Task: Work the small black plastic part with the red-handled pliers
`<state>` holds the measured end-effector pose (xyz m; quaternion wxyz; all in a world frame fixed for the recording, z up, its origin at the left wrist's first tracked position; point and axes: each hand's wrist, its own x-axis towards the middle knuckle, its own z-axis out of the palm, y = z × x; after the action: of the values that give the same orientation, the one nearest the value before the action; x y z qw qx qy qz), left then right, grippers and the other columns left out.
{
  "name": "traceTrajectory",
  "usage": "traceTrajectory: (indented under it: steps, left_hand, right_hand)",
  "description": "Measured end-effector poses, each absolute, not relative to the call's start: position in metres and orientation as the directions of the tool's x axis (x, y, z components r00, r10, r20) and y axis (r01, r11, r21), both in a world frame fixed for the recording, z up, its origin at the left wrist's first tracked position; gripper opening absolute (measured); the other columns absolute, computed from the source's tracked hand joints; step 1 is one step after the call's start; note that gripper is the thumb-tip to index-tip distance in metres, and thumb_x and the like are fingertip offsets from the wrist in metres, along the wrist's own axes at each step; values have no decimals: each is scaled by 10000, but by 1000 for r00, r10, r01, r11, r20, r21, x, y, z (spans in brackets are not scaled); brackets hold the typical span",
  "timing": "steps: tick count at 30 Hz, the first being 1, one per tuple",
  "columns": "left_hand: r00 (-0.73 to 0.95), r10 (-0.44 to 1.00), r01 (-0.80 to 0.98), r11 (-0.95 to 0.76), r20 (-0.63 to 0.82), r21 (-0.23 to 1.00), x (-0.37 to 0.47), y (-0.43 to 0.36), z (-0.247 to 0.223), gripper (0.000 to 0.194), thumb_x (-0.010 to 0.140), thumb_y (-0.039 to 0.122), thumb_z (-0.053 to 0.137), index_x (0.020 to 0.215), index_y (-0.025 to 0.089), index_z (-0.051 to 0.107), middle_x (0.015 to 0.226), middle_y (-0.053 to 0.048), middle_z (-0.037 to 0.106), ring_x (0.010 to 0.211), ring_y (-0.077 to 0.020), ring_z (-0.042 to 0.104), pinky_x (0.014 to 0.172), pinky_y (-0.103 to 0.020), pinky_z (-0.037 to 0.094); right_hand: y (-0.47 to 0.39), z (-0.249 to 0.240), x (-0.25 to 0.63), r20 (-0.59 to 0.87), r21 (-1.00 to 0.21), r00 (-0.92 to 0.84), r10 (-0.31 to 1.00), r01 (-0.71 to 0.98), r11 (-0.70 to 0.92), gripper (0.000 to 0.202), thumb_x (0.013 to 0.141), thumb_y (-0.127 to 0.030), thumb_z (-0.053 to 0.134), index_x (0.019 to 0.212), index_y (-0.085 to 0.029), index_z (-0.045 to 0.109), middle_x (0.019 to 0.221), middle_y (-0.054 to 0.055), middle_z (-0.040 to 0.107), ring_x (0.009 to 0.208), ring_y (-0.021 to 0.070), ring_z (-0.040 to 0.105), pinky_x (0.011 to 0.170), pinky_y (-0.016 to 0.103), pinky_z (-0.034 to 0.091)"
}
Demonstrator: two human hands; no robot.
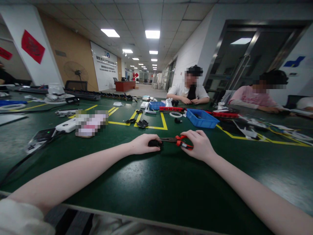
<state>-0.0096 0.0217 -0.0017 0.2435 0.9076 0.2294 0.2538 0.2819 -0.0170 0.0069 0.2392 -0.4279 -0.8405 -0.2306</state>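
Observation:
My left hand (144, 144) is closed round a small black part (154, 143), low over the green table (137, 182). In my right hand (199, 143) are the red handles of a pair of long-nose pliers (181, 142). The pliers point left, and their jaws reach the black part at the fingertips of my left hand. Whether the jaws grip it is too small to tell. Beyond my hands, several black pieces (142, 123) lie by the yellow tape lines.
A blue bin (202, 118) stands behind my right hand. To the left lie a phone (91, 124), a white power strip (66, 125) and a black device (44, 135) with a cable. Two people sit across the table; red strips (171, 109) lie before them.

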Motion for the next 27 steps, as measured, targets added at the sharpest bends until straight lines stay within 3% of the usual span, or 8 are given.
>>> traceTrajectory:
  steps: [7,13,16,22,27]
  left_hand:
    - [812,447,254,-850,376,462,-9,24,-4,291,848,308,646,1108,179,627,1093,-75,639,1031,-217,597,921,-321,451]
    - [822,445,299,-868,355,396,-10,29,-6,327,810,93,514,1086,208,646,1264,-85,545,1200,-259,493,1054,-417,346]
    - [817,463,303,-852,344,426,-10,29,-4,356,770,36,460,1003,205,669,1263,-79,549,1238,-272,458,1079,-457,309]
    - [826,414,157,-821,383,550,-12,32,-5,308,728,-11,410,814,155,655,1142,-86,597,1178,-224,535,1040,-374,402]
    - [818,383,74,-810,430,581,-12,36,-8,277,697,-36,435,715,149,639,1066,-82,654,1202,-219,549,1073,-391,393]
  right_hand:
    - [-16,7,283,602,199,-513,612,838,508,362,766,-344,623,1090,-196,561,1040,95,675,914,252,616,850,397,375]
    - [-17,9,283,604,201,-509,613,842,500,356,775,-352,614,1091,-196,561,1024,98,672,927,257,613,852,397,371]
    - [-17,8,284,602,201,-510,614,841,501,359,783,-353,610,1102,-196,566,1028,97,670,930,258,611,854,397,367]
    - [-14,7,287,587,250,-534,609,835,491,354,783,-363,606,1086,-181,586,1020,95,668,898,247,607,851,394,370]
    - [-13,7,287,558,268,-561,612,819,507,368,775,-347,617,1098,-173,585,1034,93,662,904,244,599,860,389,374]
